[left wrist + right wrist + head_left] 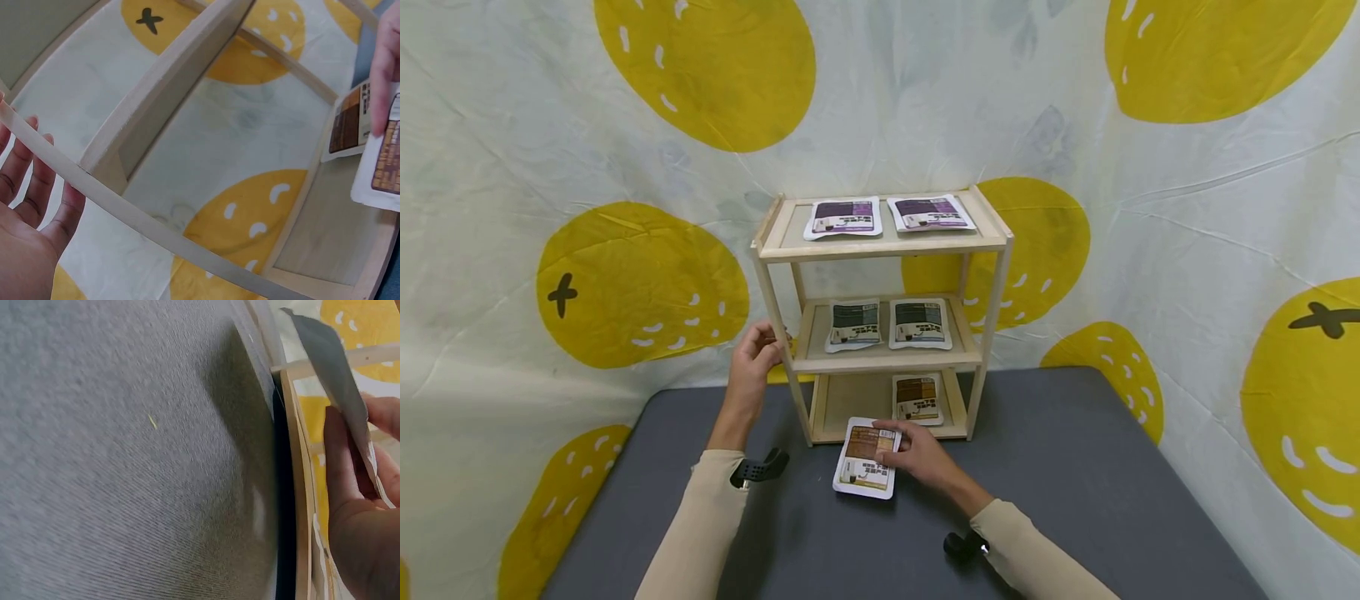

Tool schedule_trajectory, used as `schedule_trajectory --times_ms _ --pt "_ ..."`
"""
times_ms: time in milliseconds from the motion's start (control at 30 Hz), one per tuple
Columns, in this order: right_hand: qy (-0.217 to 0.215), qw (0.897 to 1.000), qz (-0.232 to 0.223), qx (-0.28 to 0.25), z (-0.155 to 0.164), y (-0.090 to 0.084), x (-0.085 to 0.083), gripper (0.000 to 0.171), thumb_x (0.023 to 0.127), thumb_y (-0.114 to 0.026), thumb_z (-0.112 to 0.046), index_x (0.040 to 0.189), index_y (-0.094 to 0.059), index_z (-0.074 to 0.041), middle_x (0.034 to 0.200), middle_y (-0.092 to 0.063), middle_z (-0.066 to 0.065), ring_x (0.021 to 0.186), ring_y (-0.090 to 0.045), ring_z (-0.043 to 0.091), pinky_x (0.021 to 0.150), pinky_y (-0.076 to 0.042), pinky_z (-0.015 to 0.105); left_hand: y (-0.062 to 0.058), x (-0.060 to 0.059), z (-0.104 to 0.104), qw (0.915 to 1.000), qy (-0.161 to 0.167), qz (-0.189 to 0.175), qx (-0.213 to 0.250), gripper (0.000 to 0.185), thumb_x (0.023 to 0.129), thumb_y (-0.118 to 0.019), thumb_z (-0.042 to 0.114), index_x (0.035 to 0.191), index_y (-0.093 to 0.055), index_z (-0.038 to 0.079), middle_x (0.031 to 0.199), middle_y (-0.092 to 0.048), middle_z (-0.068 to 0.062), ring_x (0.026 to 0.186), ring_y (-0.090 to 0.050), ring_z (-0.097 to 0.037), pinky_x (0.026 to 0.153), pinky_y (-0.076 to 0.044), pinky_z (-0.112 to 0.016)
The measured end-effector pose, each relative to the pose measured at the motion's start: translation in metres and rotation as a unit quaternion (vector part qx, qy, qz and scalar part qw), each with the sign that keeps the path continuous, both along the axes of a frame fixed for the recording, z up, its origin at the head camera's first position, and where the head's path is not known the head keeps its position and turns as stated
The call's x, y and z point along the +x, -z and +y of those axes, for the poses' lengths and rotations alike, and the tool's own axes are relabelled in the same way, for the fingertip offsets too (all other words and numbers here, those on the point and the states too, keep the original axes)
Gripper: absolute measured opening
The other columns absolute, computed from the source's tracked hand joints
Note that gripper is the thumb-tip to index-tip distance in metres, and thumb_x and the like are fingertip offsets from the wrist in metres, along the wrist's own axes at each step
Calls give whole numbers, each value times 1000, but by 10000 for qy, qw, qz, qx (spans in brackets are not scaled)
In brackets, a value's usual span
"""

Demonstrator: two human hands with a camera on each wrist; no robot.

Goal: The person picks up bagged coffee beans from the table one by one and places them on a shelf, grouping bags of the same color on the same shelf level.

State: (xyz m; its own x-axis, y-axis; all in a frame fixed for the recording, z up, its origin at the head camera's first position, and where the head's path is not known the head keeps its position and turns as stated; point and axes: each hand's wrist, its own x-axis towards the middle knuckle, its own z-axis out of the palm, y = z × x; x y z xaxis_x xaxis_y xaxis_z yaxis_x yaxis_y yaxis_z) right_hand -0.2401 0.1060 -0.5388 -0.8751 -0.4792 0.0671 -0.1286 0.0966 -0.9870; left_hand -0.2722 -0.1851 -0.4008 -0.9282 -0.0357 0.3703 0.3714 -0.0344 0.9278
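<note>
My right hand [917, 454] pinches a flat white packet [853, 471] with a brown and cream label, holding it tilted before the bottom tier of a small wooden shelf [887, 364]. In the right wrist view the packet's grey back [334, 369] rises between thumb and fingers. Another brown-label packet [917, 398] lies on the right of that tier. My left hand [752, 358] is at the shelf's left front post [144, 219], its fingers curled behind the wood and the thumb against it.
Two purple-label packets [844, 218] lie on the top tier, two dark green-label packets [855, 325] on the middle one. The shelf stands at the back of a dark grey table [1060, 467], before a white cloth [925, 100] printed with yellow fruit.
</note>
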Motion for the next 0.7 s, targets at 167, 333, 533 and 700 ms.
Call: schedule_trajectory --times_ms 167,333,533,700 --pt "78 9998 -171 -77 2 1 -8 57 92 -74 -5 144 -52 0 123 -66 25 103 -70 25 80 -58 28 0 0 -1 10000 23 -6 12 22 102 -50 8 121 -52 -4 111 -56 -20 102 -56 -26 86 -51 -29" --pt "87 9999 -103 63 2 -2 -15 55 92 -74 -6 143 -54 -2 125 -65 24 103 -69 23 80 -57 27 1 0 0 10000 55 10 6 22 102 -51 8 121 -51 -5 107 -57 -12 101 -55 -27 85 -51 -29" --pt "108 9986 112 509 1 -9 -23 53 94 -73 -10 144 -56 -5 123 -67 19 96 -69 19 77 -56 25 2 0 0 10000 73 22 4 23 102 -50 5 122 -51 -6 106 -57 -12 98 -55 -20 85 -51 -28" --pt "93 9980 235 585 -3 -12 -31 52 94 -72 -10 143 -55 -5 125 -66 19 94 -68 14 77 -56 26 2 0 -1 10000 76 4 -21 25 101 -50 5 123 -51 -7 107 -57 -12 100 -56 -23 86 -51 -28"
